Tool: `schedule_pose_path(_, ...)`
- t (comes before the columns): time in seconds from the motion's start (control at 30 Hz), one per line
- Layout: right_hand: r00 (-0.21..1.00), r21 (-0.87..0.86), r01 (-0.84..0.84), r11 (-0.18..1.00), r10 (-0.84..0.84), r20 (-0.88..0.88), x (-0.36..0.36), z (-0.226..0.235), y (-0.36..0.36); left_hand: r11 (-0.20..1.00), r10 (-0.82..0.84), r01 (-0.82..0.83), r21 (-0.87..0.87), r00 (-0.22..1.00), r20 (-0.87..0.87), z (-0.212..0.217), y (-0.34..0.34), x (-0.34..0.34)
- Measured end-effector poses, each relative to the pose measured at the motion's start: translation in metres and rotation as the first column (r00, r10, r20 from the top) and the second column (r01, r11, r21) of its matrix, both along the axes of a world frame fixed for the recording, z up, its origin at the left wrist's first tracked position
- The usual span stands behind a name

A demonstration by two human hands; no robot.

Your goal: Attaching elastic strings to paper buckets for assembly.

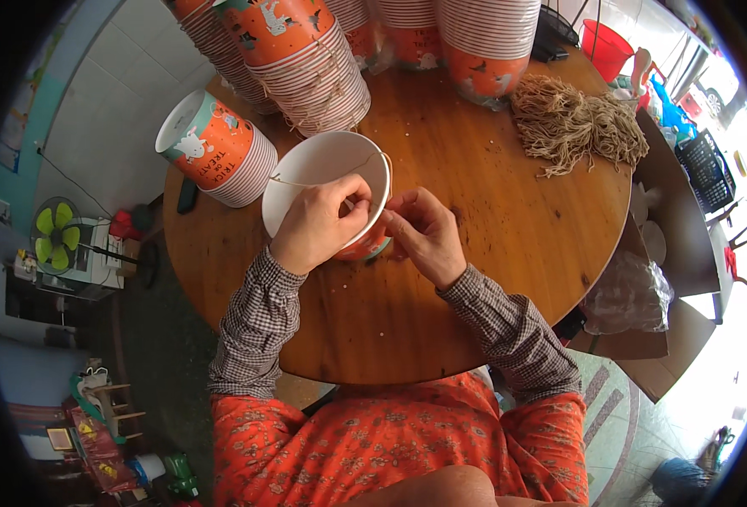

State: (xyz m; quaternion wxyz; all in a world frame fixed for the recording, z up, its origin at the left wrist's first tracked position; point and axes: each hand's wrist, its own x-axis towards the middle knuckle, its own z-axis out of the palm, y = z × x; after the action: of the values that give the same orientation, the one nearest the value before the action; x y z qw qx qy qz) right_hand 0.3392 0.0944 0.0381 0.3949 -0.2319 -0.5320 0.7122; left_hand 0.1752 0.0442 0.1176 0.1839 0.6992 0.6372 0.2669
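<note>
A paper bucket, white inside and orange outside, tilts on the table with its mouth toward me. Thin beige string crosses its opening, and a loop of it rises over the right rim. My left hand reaches over the near rim, fingers curled and closed on the bucket's edge; its fingertips are partly hidden. Just outside the right rim, my right hand has thumb and forefinger pinched together at the string, close to the left fingers.
Nested orange buckets lie left of my bucket. Taller stacks, some with string handles, stand behind. A bundle of beige string lies at the far right of the round wooden table. An opened cardboard box sits beyond the right edge.
</note>
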Motion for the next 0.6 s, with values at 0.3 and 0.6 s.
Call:
schedule_pose_path(0.3,0.985,0.391,0.131,0.911,-0.164,0.050,0.012,0.022,0.006,0.903,-0.085,0.127,0.410,0.989,-0.120,0.019,-0.008,0.020)
schedule_pose_path(0.6,0.986,0.219,0.162,0.962,-0.151,-0.067,0.010,0.020,-0.001,0.978,-0.045,-0.009,0.210,0.968,0.248,0.003,-0.013,0.025)
